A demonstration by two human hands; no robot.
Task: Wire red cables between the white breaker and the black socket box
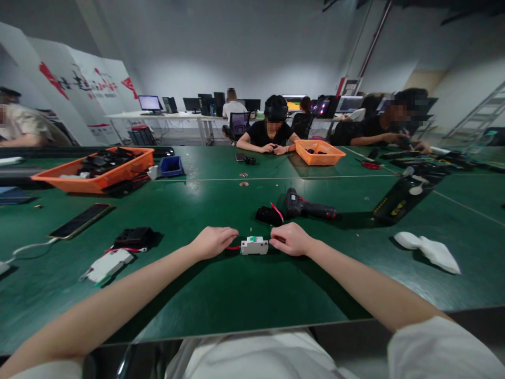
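Observation:
A white miniature circuit breaker [254, 246] with a green part on top lies on the green table between my hands. From its left side a red wire [234, 248] runs under the fingers of my left hand [215, 242], which is closed on it. Just off the breaker's right end, my right hand [292, 240] is curled, thumb and fingers close together. A bit of red shows beneath those fingers, but what it belongs to is hidden. Beyond the right hand lie a black piece [269, 215] with a red wire and a black power drill [310, 205].
On the left are another breaker [110, 266], a black part [134, 238], a phone [81, 221], an orange basket [94, 181] and a blue bin [172, 166]. A black bottle [402, 197] and a white bow-shaped object [428, 251] lie right. Opposite sits a person [272, 131] near another orange basket [319, 158].

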